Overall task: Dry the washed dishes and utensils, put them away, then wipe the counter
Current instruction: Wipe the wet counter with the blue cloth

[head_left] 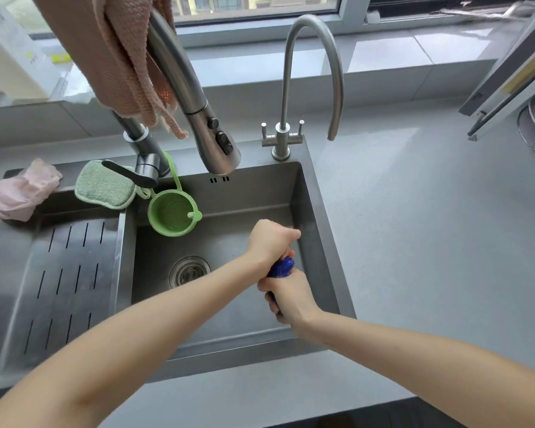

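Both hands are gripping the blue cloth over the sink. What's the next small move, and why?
Probably a firm twist of the blue cloth where it is. The left hand and right hand grip its two ends, bunched between them above the sink, so any water should drop there rather than on the counter.

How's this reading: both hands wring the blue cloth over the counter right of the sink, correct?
Not quite. The head view shows the left hand and right hand wringing the blue cloth over the sink basin itself, not over the counter.
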Demonstrator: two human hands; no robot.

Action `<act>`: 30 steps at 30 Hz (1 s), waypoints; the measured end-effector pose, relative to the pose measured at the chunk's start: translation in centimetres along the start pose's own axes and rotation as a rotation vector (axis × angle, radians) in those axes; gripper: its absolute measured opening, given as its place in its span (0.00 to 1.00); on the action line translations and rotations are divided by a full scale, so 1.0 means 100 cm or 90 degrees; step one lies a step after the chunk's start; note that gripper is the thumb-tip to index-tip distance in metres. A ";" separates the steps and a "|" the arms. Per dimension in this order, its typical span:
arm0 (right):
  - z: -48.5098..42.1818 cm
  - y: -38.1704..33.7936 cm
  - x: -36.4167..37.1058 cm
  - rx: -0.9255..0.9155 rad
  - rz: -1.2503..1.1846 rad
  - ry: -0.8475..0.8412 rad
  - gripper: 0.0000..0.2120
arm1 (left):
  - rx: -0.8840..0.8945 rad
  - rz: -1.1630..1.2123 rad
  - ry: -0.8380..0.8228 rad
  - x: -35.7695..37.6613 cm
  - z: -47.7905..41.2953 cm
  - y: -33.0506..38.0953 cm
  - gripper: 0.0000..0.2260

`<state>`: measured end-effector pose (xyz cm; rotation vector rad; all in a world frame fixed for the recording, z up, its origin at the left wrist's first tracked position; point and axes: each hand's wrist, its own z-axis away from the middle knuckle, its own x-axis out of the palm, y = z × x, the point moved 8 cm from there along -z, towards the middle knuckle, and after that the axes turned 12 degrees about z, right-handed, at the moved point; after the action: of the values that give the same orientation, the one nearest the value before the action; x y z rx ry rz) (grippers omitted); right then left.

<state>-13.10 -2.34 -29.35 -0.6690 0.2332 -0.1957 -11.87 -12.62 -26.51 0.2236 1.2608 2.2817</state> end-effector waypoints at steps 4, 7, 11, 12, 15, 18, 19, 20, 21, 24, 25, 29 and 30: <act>-0.008 -0.004 0.000 -0.047 0.036 0.078 0.05 | -0.008 0.007 0.048 -0.007 -0.006 -0.007 0.19; -0.010 -0.005 0.002 -0.047 0.058 0.079 0.07 | -0.088 0.167 0.042 -0.016 -0.008 -0.019 0.18; 0.001 -0.011 0.006 -0.050 -0.003 -0.061 0.14 | -0.194 0.218 -0.091 -0.026 -0.003 -0.018 0.16; 0.007 -0.013 0.004 -0.056 -0.028 -0.093 0.15 | -0.197 0.127 -0.131 -0.028 0.001 -0.016 0.17; 0.018 -0.014 -0.013 -0.077 -0.049 -0.112 0.15 | -0.213 -0.038 -0.211 -0.032 0.019 -0.011 0.18; 0.027 -0.012 -0.036 -0.095 0.086 -0.033 0.13 | -0.224 -0.052 -0.279 -0.025 0.029 -0.008 0.18; 0.030 -0.012 -0.043 -0.111 0.125 0.003 0.13 | -0.221 -0.033 -0.294 -0.021 0.030 -0.008 0.17; 0.035 -0.014 -0.048 -0.127 0.139 0.032 0.14 | -0.208 -0.018 -0.300 -0.018 0.029 -0.008 0.16; 0.038 -0.015 -0.052 -0.141 0.134 0.048 0.16 | -0.186 -0.012 -0.297 -0.016 0.028 -0.009 0.15; 0.041 -0.015 -0.059 -0.164 -0.001 -0.044 0.19 | -0.133 0.051 -0.311 -0.012 0.025 -0.008 0.18; 0.042 -0.014 -0.063 -0.151 -0.105 -0.089 0.18 | -0.127 0.100 -0.344 -0.009 0.026 -0.005 0.18; 0.039 -0.008 -0.081 -0.097 -0.378 -0.156 0.10 | -0.097 0.188 -0.462 0.005 0.036 0.010 0.20; 0.040 -0.007 -0.087 -0.097 -0.372 -0.151 0.10 | -0.093 0.176 -0.467 0.009 0.037 0.012 0.20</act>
<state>-20.38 1.64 -24.57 -0.8935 -0.1840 -0.6586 -11.67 -9.91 -23.59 1.1193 0.7052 2.1641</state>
